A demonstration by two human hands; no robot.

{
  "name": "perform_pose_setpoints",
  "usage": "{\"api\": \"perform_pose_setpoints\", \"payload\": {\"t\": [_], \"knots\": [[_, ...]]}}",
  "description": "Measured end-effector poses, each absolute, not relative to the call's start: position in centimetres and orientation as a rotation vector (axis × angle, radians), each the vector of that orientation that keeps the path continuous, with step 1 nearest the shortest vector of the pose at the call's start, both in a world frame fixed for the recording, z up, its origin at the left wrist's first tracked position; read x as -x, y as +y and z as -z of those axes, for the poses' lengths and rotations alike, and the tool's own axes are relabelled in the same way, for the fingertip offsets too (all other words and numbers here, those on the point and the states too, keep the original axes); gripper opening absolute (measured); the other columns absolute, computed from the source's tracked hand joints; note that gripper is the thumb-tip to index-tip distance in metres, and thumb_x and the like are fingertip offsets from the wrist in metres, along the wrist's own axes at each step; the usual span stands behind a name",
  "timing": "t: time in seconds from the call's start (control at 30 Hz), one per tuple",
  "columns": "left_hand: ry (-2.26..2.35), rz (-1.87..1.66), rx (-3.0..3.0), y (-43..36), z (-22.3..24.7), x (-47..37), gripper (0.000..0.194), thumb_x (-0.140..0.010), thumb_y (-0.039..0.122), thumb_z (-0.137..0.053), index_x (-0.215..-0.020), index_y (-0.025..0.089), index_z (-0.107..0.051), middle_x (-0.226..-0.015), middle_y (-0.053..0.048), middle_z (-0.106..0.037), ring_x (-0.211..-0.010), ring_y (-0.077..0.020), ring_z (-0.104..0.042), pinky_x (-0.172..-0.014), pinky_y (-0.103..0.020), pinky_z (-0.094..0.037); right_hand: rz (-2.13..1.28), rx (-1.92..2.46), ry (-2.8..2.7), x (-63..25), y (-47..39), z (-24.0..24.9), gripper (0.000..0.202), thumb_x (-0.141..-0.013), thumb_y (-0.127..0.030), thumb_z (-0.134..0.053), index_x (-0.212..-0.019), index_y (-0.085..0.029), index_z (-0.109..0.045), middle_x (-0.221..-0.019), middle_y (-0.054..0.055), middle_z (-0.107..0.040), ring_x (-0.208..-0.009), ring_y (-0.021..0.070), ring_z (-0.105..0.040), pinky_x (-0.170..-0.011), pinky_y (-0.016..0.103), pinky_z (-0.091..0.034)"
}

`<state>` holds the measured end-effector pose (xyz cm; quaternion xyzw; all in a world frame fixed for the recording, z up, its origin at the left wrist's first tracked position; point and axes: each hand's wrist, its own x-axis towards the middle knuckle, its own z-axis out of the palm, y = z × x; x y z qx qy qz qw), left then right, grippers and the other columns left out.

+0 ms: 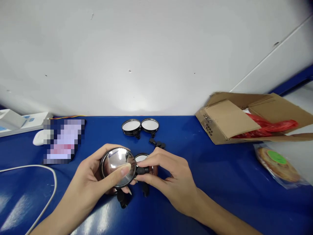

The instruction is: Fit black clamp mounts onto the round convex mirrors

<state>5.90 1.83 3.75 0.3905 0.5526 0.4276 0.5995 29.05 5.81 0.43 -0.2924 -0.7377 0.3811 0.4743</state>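
My left hand grips a round black-rimmed mirror, its thumb lying across the glass. At the mirror's right edge, my right hand pinches a small black joint piece between thumb and fingers. Another round mirror is partly hidden behind the hands. Black clamp-like parts show below the held mirror. Farther back, two round mirrors rest side by side on the blue table, with several small black pieces just in front of them.
An open cardboard box with red plastic inside stands at the right, near a wrapped round item. At the left are a phone, a white mouse-like object, a white device and a white cable. A white wall rises behind.
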Motion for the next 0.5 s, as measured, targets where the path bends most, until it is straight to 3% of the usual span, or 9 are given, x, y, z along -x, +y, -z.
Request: {"api": "perform_pose_setpoints", "payload": {"t": [0.07,0.2,0.5], "knots": [[1.293,-1.043,-0.926,1.71,-3.69,-6.16,0.067,-0.078,0.046,-0.108,-0.135,0.033,-0.077,-0.097,-0.002,-0.087,-0.072,-0.0216,-0.081,-0.068,-0.026,-0.069,-0.886,0.728,-1.816,-29.18,5.92,-0.28,0.015,-0.102,-0.022,-0.093,-0.114,-0.025,-0.086,-0.092,0.0,-0.078,-0.076,0.014,-0.071,-0.068,0.029,-0.06],[1.353,-1.088,-1.005,1.43,-3.53,-6.4,0.093,-0.061,0.031,-0.114,-0.145,0.041,-0.076,-0.138,-0.006,-0.082,-0.113,-0.0321,-0.083,-0.085,-0.03,-0.074,-0.812,0.753,-1.817,-29.42,6.13,-0.1,0.016,-0.102,-0.022,-0.093,-0.116,-0.024,-0.084,-0.09,-0.001,-0.077,-0.075,0.0149,-0.07,-0.068,0.031,-0.058],[1.497,-1.19,-1.318,1.32,-3.21,-6.19,0.071,-0.071,0.037,-0.109,-0.136,0.044,-0.083,-0.139,-0.004,-0.077,-0.107,-0.0296,-0.08,-0.079,-0.029,-0.073,-0.706,0.717,-1.808,-29.28,5.92,0.21,0.019,-0.102,-0.015,-0.092,-0.116,-0.023,-0.081,-0.095,0.001,-0.08,-0.079,0.015,-0.071,-0.068,0.029,-0.058]]}}
